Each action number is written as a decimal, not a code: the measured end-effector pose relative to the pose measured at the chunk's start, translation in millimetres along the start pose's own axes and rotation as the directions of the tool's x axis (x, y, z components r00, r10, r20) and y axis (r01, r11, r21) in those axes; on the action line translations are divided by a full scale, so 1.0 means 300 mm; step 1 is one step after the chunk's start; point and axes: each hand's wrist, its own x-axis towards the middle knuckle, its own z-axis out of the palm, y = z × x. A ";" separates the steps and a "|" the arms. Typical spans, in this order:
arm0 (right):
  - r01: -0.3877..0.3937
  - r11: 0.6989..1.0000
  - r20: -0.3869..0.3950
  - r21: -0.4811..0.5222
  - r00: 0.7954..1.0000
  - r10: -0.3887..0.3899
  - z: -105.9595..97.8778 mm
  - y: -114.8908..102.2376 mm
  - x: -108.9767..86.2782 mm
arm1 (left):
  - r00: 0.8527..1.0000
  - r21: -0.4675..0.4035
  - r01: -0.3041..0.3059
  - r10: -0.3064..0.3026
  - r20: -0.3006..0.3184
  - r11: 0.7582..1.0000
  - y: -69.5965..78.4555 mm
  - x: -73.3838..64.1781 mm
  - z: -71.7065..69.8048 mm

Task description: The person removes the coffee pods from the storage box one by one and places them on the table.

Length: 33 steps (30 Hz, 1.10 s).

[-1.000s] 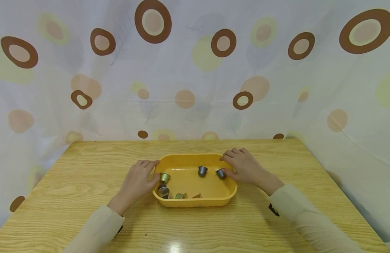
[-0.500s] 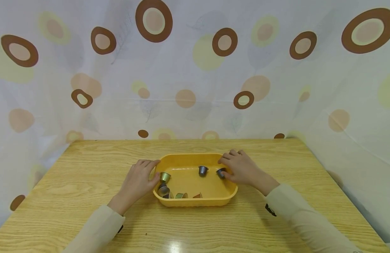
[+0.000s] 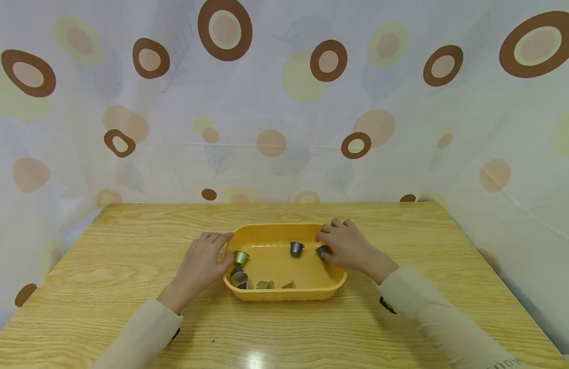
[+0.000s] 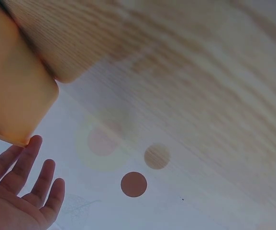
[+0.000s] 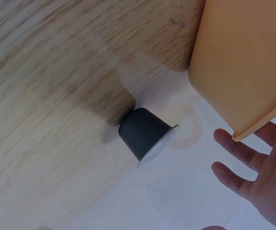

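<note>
In the head view a yellow tray (image 3: 284, 295) lies on the wooden table with several small coffee capsules in it. My left hand (image 3: 198, 264) holds its left rim, thumb at the inner side and fingers toward the back corner. A green capsule (image 3: 240, 258) lies beside that thumb. Over the right rim is my right hand (image 3: 353, 248), its fingers spread and thumb tip overlapping a dark blue capsule (image 3: 321, 250). Another dark capsule (image 3: 296, 249) sits nearby. In the right wrist view a black capsule (image 5: 145, 132) rests on the table outside the tray.
More capsules gather along the tray's near side: a silver-lidded one (image 3: 238, 278), a green one (image 3: 265, 285) and a copper one (image 3: 289, 285). A patterned cloth (image 3: 271, 143) hangs behind the table (image 3: 150, 241) and along its sides.
My right hand and forearm have shifted slightly left over the tray, covering more of the dark blue capsule. The left hand stays at the rim.
</note>
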 end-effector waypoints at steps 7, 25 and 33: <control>-0.005 0.999 0.009 -0.038 1.000 0.005 0.011 -0.008 0.007 | 1.000 -0.003 -0.002 0.002 -0.011 1.000 -0.002 0.001 0.007; -0.009 0.998 -0.001 -0.066 1.000 0.009 0.012 -0.020 0.005 | 1.000 -0.003 -0.010 0.010 -0.015 1.000 -0.003 0.000 0.006; -0.006 1.000 -0.003 -0.025 1.000 0.006 0.018 -0.017 0.005 | 1.000 -0.011 0.003 -0.004 -0.009 1.000 0.002 -0.001 0.001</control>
